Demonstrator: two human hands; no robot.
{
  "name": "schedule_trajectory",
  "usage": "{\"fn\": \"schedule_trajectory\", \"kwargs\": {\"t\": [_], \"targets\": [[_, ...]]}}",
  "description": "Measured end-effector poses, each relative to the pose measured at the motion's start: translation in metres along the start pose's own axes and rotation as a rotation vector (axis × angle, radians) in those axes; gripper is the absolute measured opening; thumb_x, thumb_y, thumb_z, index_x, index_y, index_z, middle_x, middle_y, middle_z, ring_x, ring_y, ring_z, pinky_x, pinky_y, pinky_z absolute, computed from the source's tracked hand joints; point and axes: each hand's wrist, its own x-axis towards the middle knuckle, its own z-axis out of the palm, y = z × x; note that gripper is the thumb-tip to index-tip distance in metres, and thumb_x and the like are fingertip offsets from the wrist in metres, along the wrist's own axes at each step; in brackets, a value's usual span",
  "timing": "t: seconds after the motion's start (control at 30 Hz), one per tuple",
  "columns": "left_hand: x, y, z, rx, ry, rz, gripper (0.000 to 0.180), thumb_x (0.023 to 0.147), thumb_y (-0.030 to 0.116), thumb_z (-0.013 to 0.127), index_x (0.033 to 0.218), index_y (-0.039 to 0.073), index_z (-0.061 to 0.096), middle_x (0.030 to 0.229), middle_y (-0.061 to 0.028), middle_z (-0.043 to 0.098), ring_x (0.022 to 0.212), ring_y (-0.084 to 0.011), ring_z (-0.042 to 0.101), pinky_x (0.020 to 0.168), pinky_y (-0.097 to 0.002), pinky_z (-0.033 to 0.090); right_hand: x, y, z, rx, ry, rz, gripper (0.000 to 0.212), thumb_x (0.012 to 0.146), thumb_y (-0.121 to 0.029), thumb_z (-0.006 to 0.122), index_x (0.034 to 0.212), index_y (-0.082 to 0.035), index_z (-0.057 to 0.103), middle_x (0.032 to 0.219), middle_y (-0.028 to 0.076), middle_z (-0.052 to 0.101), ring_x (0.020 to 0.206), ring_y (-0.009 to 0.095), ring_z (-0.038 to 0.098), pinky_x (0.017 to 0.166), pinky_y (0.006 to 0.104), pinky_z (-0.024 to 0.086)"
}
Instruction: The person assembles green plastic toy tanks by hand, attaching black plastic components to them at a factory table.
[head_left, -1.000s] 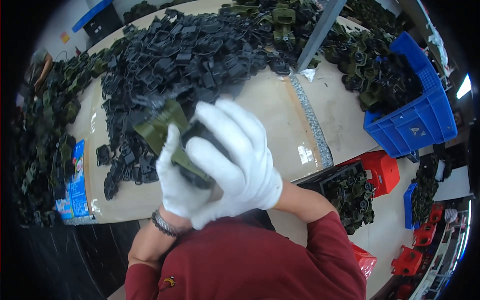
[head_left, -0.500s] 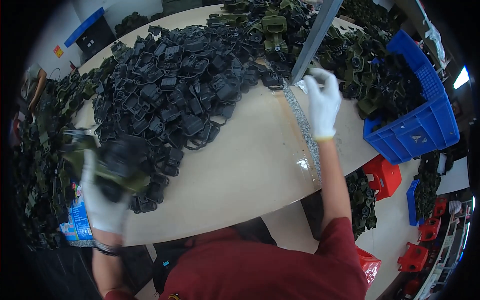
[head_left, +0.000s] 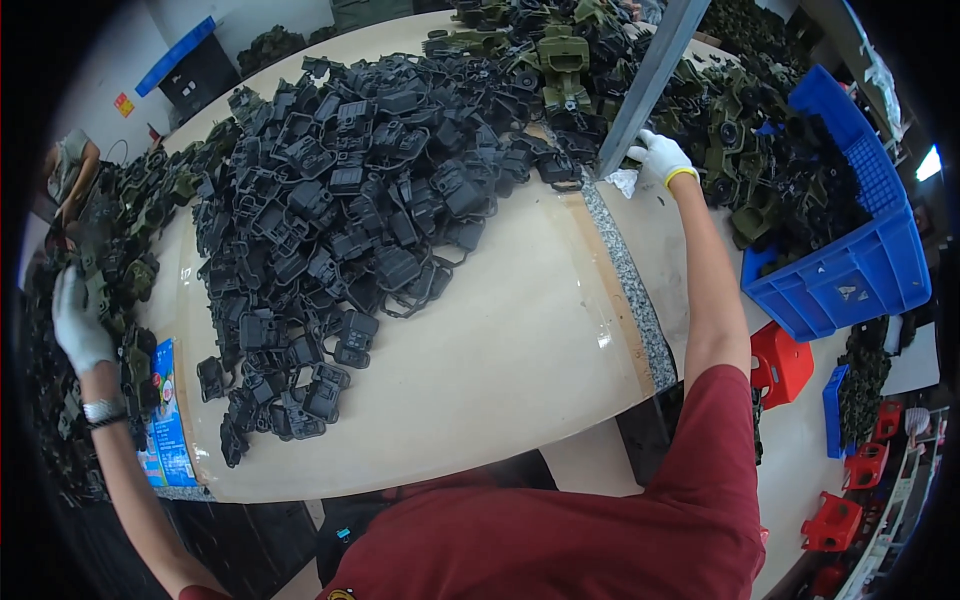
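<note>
My left hand (head_left: 80,322), in a white glove, is at the far left over a heap of green toy military vehicles (head_left: 130,270). Its fingers are stretched out, and no vehicle shows in its grasp. My right hand (head_left: 662,160), gloved too, reaches beside a slanted metal post (head_left: 652,85). The fingers bend inward at some dark green parts; what they hold, if anything, is too small to make out. A crumpled silvery scrap (head_left: 624,181) lies just below them. Between my hands spreads a large pile of dark grey plastic toy vehicle parts (head_left: 350,180).
A blue crate (head_left: 845,285) with dark parts stands at the table's right edge, above a red stool (head_left: 782,362). More green vehicles (head_left: 565,60) are heaped at the back. A blue printed sheet (head_left: 170,420) lies at the left edge. Another person (head_left: 75,170) is at the far left.
My left hand has moved left and let go of the green toy vehicle it carried. The right hand has reached farther forward, beside the post. The view has shifted slightly.
</note>
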Motion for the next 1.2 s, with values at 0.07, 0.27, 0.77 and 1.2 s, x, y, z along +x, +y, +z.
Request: {"fn": "schedule_trajectory", "kwargs": {"t": [0.07,0.27,0.77,1.2], "targets": [[-0.077,0.094,0.081,-0.145,0.016,-0.110,0.039,0.099,0.015,0.063,0.133,-0.002,0.060,0.139,-0.0120,0.057,0.125,-0.0196,0.055,0.103,-0.0348,0.048,-0.006,-0.001,0.000,-0.031,0.001,0.010,0.054,0.092,-0.045,0.065,0.136,-0.013,0.060,0.127,0.019,0.066,0.118,0.037,0.062,0.099,0.0463,0.050],[-0.199,0.176,0.117,-0.044,-0.363,-0.165,0.032,0.093,0.006,0.067,0.125,-0.001,0.061,0.138,-0.0101,0.058,0.119,-0.0171,0.058,0.104,-0.0301,0.043,-0.023,0.031,-0.022,-0.066,-0.032,-0.117,0.045,0.091,-0.030,0.068,0.131,-0.008,0.062,0.121,0.023,0.067,0.113,0.040,0.063,0.095,0.0467,0.051],[-0.334,0.233,0.213,-0.495,-1.424,-0.591,0.065,0.097,0.048,0.063,0.138,-0.002,0.054,0.125,-0.0139,0.066,0.114,-0.0213,0.064,0.099,-0.0373,0.050,-0.342,-0.107,-0.103,0.378,0.228,-0.379,0.044,0.076,-0.016,0.076,0.117,-0.006,0.064,0.104,0.016,0.064,0.099,0.037,0.063,0.085,0.0423,0.050],[-0.352,0.242,0.181,-1.243,-0.742,-1.333,0.050,0.098,0.038,0.062,0.135,0.006,0.054,0.128,-0.0119,0.060,0.120,-0.0278,0.060,0.102,-0.0480,0.050,-0.124,-0.152,-0.015,0.284,0.217,-0.173,0.057,0.088,-0.035,0.074,0.133,-0.003,0.060,0.133,0.018,0.063,0.120,0.034,0.062,0.102,0.0422,0.049]]}}
